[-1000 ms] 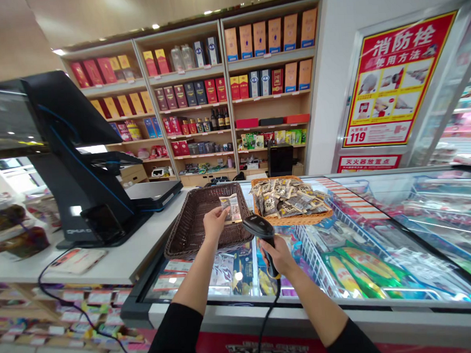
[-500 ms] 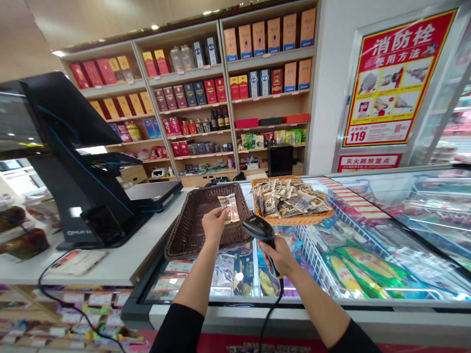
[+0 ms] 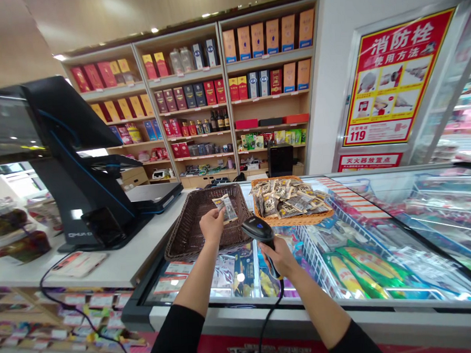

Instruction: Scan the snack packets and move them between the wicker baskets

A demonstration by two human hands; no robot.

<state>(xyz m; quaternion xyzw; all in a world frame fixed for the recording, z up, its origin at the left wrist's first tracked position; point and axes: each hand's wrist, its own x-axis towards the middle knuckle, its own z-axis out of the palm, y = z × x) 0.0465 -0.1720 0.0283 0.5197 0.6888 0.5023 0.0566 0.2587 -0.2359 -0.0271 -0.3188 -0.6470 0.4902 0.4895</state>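
My left hand (image 3: 213, 226) pinches a small snack packet (image 3: 227, 208) by its lower left side, above the dark brown wicker basket (image 3: 190, 221). No other packet shows in that basket. In my right hand (image 3: 278, 253) is a black barcode scanner (image 3: 259, 229), gripped by its handle, its head tilted toward the packet. A cable (image 3: 268, 317) runs down from the handle. Just beyond the scanner, an orange wicker basket (image 3: 301, 220) holds a heap of similar packets (image 3: 286, 197).
Both baskets rest on a glass-topped chest freezer (image 3: 234, 305) with bagged goods inside. At left, a white counter (image 3: 144, 239) carries a black checkout terminal (image 3: 81, 169), a phone (image 3: 79, 263) and jars (image 3: 21, 245). Shelves of boxed bottles (image 3: 192, 94) stand behind.
The packet in my left hand has turned and tilted to the left, and my left hand has shifted slightly left. The scanner stays almost where it was.
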